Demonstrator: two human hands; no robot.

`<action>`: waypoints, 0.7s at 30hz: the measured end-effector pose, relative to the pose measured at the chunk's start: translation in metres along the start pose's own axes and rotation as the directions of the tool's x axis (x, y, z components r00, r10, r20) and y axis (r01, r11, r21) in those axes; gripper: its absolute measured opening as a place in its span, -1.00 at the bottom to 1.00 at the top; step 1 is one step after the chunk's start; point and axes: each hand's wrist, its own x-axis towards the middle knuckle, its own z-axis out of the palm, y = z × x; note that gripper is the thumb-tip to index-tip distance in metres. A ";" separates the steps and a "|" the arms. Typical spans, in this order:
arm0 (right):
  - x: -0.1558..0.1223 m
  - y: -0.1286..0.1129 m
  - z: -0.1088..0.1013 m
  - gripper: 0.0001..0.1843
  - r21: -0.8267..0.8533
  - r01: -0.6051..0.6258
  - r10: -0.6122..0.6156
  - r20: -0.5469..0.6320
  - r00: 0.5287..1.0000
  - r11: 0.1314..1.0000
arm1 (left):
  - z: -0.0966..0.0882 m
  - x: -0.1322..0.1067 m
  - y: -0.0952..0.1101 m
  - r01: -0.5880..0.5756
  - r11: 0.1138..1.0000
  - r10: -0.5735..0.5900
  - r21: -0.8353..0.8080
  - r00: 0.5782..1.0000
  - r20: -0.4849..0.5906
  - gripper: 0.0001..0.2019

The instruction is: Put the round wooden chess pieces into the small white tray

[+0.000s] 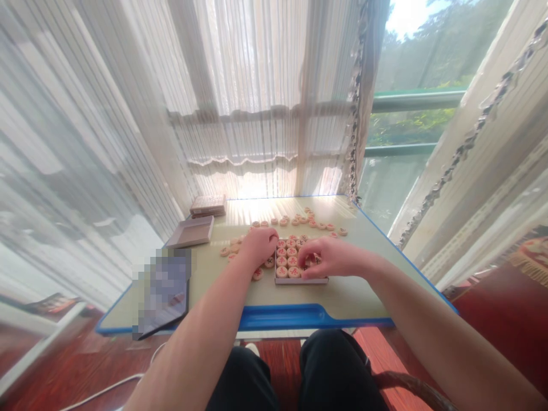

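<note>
A shallow box (299, 281) stands on the table, filled with rows of round wooden Chinese chess pieces (281, 261) with red and black characters. My right hand (323, 257) reaches over the box's right half. Its thumb and fingers are closed around a piece there, partly covered by the fingers. At the box's far left corner is my left hand (260, 245), fingers curled inward; whatever they hold is hidden. Loose pieces (257, 274) lie beside and under my left hand, outside the box.
More loose pieces (322, 226) are scattered across the table's far side. A box lid (191, 231) and a stacked flat box (208, 205) sit at the back left. A tablet-like device (165, 294), blurred, lies left. The table (351, 297) has a blue edge; curtains hang behind.
</note>
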 end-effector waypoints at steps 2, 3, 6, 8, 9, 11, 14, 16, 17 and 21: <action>-0.001 -0.001 0.002 -0.81 -0.051 0.023 -0.023 0.003 1.000 0.998 | 0.000 0.000 0.000 -0.005 1.000 0.005 0.010 1.000 0.000 -0.72; -0.001 -0.001 0.003 -0.82 -0.081 0.025 -0.026 -0.010 1.000 0.996 | 0.001 0.000 0.000 -0.008 1.000 0.008 0.014 1.000 0.000 -0.72; 0.001 0.003 0.005 -0.82 -0.145 0.019 -0.023 -0.026 0.999 0.989 | 0.001 0.001 0.000 -0.015 1.000 0.015 0.018 1.000 0.001 -0.73; 0.002 0.006 0.005 -0.79 -0.161 0.013 -0.016 -0.020 1.000 0.987 | 0.001 0.001 0.001 -0.014 1.000 0.014 0.017 1.000 0.005 -0.74; 0.003 0.007 0.005 -0.78 -0.165 0.012 -0.014 -0.013 1.000 0.986 | 0.001 0.001 0.001 -0.012 1.000 0.012 0.016 1.000 0.006 -0.74; 0.003 0.008 0.004 -0.77 -0.166 0.009 -0.010 -0.003 1.000 0.986 | 0.001 0.001 0.001 -0.010 1.000 0.010 0.014 1.000 0.008 -0.74; 0.003 0.007 0.002 -0.79 -0.151 -0.009 0.011 0.010 1.000 0.988 | 0.000 0.001 0.001 -0.006 1.000 0.006 0.012 1.000 0.015 -0.74; 0.003 0.005 0.000 -0.81 -0.136 -0.017 0.019 0.009 1.000 0.991 | 0.000 0.000 0.001 -0.006 1.000 0.006 0.009 1.000 0.011 -0.74; 0.003 0.004 -0.001 -0.82 -0.132 -0.018 0.018 0.004 1.000 0.991 | 0.000 0.000 0.001 -0.009 1.000 0.009 0.006 1.000 0.007 -0.74; 0.003 0.002 -0.001 -0.79 -0.149 0.008 -0.011 -0.016 1.000 0.989 | -0.001 -0.001 0.001 -0.014 1.000 0.014 0.001 1.000 -0.008 -0.74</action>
